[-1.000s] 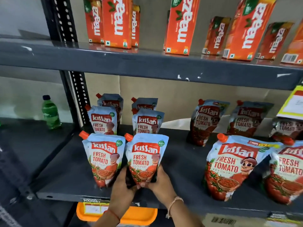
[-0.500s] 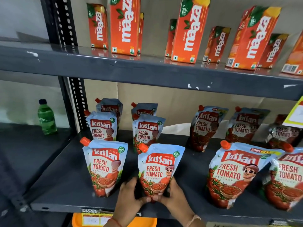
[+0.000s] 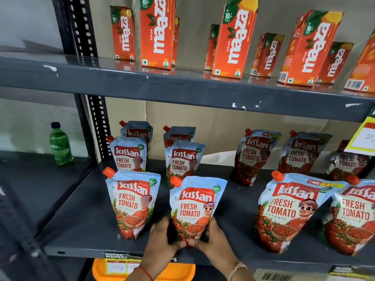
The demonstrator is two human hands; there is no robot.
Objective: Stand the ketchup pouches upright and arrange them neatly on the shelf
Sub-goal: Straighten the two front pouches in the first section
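Note:
A Kissan ketchup pouch (image 3: 195, 205) with an orange cap stands upright at the front of the dark grey shelf (image 3: 81, 226). My left hand (image 3: 160, 238) and my right hand (image 3: 216, 238) clasp its base from both sides. Another upright pouch (image 3: 132, 201) stands just left of it. Behind them stand two more rows of small pouches (image 3: 128, 155), one behind the other. To the right, a large pouch (image 3: 288, 211) leans at the front, overlapped by another (image 3: 353, 218) at the frame edge. More large pouches (image 3: 253, 157) stand at the back.
An upper shelf (image 3: 182, 88) carries several orange Maaza juice cartons (image 3: 233, 37). A green bottle (image 3: 60, 145) stands on the neighbouring shelf to the left, beyond a perforated black post (image 3: 99, 126). A yellow price tag (image 3: 363, 136) hangs at right. An orange label holder (image 3: 121, 268) sits under the shelf edge.
Both hands slid the held pouch to the right, away from its left neighbour, opening a gap between them. The view has shifted slightly.

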